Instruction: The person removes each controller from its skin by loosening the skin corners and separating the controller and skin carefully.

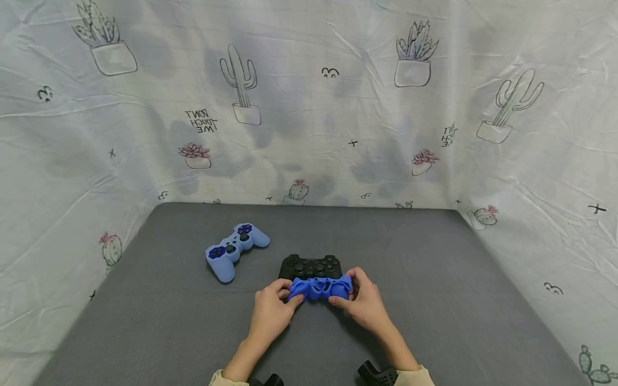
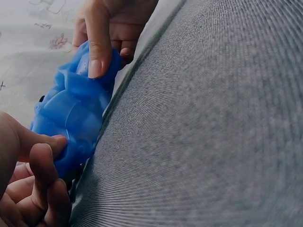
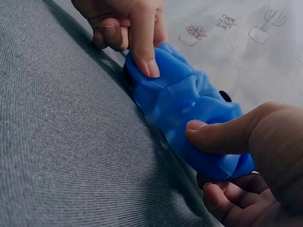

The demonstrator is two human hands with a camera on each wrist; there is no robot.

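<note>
the left hand (image 1: 271, 312) and the right hand (image 1: 363, 303) each grip one end of a blue silicone cover (image 1: 321, 288), fingers curled around the soft material, thumbs pressed on its upper face. the cover is held stretched between the two grips, just above the grey mat (image 1: 434, 300), which keeps its open side accessible and its shape spread rather than collapsed.

in the left wrist view the left thumb and fingers pinch the near lobe of the cover (image 2: 71, 123), while the opposite thumb presses the far lobe. in the right wrist view the arrangement mirrors: the right thumb lies across the near lobe of the cover (image 3: 189, 109), with the remaining fingers curled underneath it.

directly beyond the grips, touching or nearly touching the far edge of the cover, lies a black controller (image 1: 310, 266), flat on the mat, buttons up (the exact contact cannot be told). its position just ahead of the held cover aligns the two outlines side by side.

further from the grips, beyond and to the left hand's side, a light blue covered controller (image 1: 235, 250) rests well apart, angled on the mat. a cactus-print cloth (image 1: 309, 107) surrounds the work surface.
</note>
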